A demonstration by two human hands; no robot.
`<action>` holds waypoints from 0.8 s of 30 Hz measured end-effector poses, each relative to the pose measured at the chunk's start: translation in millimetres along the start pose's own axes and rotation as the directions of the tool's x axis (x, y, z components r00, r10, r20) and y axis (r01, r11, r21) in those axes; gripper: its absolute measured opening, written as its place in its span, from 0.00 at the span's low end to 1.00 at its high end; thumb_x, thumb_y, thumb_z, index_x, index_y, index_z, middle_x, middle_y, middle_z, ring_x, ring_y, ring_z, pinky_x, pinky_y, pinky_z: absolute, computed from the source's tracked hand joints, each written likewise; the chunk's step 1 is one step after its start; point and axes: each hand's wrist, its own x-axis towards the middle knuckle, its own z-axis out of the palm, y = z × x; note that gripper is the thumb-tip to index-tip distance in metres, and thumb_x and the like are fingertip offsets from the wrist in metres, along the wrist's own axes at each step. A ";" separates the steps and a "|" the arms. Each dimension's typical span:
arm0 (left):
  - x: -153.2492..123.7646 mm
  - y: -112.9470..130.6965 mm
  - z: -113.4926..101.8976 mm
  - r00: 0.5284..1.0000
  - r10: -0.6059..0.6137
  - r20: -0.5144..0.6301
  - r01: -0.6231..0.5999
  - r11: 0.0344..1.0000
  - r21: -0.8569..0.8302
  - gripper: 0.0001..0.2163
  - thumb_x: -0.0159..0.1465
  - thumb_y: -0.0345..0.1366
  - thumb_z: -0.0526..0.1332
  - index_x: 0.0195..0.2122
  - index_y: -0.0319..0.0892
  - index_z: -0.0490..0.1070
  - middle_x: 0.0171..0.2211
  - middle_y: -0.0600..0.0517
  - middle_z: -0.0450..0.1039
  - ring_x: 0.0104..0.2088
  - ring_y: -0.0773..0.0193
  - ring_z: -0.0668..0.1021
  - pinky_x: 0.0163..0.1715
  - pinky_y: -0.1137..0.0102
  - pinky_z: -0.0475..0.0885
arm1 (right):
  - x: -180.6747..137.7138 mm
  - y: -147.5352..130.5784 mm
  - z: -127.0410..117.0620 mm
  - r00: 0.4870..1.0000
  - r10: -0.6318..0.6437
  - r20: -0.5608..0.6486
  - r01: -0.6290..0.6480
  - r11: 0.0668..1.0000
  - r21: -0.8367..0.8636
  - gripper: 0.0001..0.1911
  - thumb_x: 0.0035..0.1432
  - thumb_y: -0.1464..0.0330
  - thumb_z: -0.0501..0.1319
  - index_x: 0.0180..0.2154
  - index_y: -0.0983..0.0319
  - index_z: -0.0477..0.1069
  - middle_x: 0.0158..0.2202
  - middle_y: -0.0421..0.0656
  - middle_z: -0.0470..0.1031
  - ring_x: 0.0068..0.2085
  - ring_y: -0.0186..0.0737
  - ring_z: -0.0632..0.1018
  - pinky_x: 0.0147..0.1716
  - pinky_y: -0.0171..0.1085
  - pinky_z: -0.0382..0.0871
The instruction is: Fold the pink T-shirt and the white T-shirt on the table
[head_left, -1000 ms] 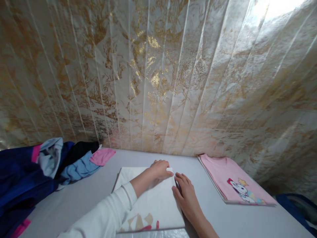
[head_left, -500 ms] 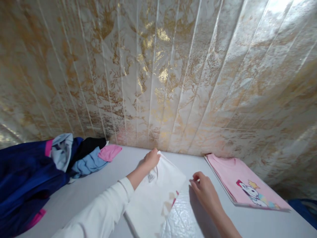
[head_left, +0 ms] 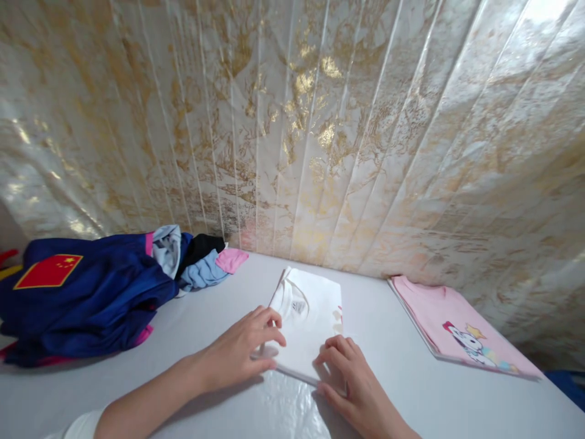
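A folded white T-shirt lies flat on the pale grey table, collar toward the wall. My left hand pinches its near left corner with curled fingers. My right hand grips the near right edge, fingers bent over the fabric. A crinkled clear plastic bag lies on the table just under and in front of the shirt, between my wrists.
A heap of dark blue, light blue, black and pink clothes lies at the left, with a red flag patch on it. A folded pink T-shirt with a cartoon print lies at the right. A gold-marbled wall closes off the back.
The white shirt was turned over and laid down folded smaller, collar now up. Both hands came back from its far edge to its near edge. The view shifted left.
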 end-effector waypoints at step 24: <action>-15.7 -21.5 12.9 0.985 0.171 -0.013 -0.168 0.979 0.117 0.06 0.70 0.31 0.54 0.36 0.43 0.69 0.39 0.53 0.69 0.39 0.65 0.72 0.39 0.74 0.64 | -15.0 12.0 33.1 0.949 -0.258 -0.183 0.186 0.923 -0.336 0.12 0.57 0.82 0.53 0.34 0.59 0.65 0.31 0.40 0.70 0.32 0.40 0.70 0.33 0.37 0.64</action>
